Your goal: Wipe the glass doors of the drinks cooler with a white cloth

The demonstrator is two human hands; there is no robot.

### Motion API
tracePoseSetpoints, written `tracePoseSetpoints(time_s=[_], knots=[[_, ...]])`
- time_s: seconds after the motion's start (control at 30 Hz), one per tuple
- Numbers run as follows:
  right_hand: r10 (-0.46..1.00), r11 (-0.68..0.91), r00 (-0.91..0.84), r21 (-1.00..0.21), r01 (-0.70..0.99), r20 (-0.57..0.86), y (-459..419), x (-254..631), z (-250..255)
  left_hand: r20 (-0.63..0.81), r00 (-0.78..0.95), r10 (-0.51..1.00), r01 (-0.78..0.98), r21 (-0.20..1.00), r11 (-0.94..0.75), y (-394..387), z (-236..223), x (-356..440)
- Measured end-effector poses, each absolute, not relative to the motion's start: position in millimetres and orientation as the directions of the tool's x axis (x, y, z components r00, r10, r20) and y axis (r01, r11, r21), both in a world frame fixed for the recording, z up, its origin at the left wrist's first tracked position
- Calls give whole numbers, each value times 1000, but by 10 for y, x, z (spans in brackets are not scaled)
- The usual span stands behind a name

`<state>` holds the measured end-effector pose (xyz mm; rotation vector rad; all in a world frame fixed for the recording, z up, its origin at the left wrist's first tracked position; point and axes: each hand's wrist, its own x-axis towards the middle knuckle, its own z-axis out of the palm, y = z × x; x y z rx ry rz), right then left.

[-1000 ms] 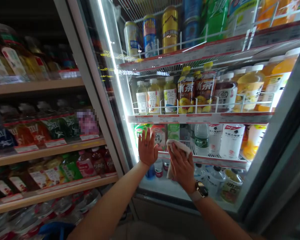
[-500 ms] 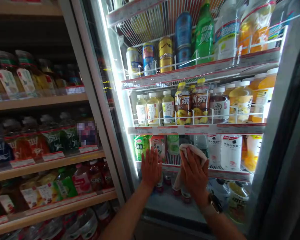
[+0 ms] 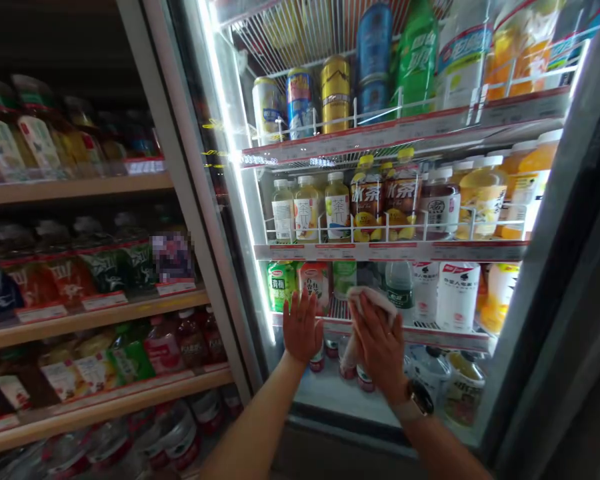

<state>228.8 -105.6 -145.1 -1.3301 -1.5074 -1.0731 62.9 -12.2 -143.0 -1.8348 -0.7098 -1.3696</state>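
Note:
A white cloth (image 3: 384,302) lies against the glass door (image 3: 325,417) of a lit drinks cooler. My right hand (image 3: 380,343), with a watch on its wrist, presses the cloth to the glass; part of the cloth hangs below the palm. To its left, my left hand (image 3: 301,330) rests flat on the glass, fingers spread and holding nothing. Behind the glass near my left fingertips stand a green-labelled bottle (image 3: 281,283) and a red-labelled bottle (image 3: 314,277). White-labelled bottles (image 3: 457,297) stand to the right of the cloth.
Higher cooler shelves hold tea bottles (image 3: 367,200), cans (image 3: 335,93) and large soda bottles (image 3: 417,60). Wooden shelves (image 3: 95,317) full of bottled drinks stand to the left. A dark door frame (image 3: 545,300) runs along the right.
My right hand and the cloth have slid a little to the left across the glass. My left hand stays nearly in place. The view has shifted slightly.

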Motion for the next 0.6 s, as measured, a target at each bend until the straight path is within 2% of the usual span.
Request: tracePoseSetpoints(time_s=[0.1,0.17,0.23,0.3,0.43,0.6], knots=[[187,-3,96,-97,995,978,-1093,2460,-1272,959,285,4,776,-228,-588,-125,-1437,631],[156,-29,137,-134,991,978,-1077,2477,-1258,959,285,6,776,-227,-589,-126,-1440,632],[167,-32,102,-98,995,981,-1033,2392,-1346,959,284,14,778,-223,-588,-127,-1440,633],[218,1,10,-11,1000,976,-980,2240,-1508,958,285,21,782,-220,-583,-131,-1437,636],[321,148,-211,171,974,923,-923,1991,-1819,958,287,14,784,-226,-579,-143,-1427,639],[314,193,-287,235,953,905,-961,2069,-1758,958,287,18,787,-226,-574,-146,-1433,631]])
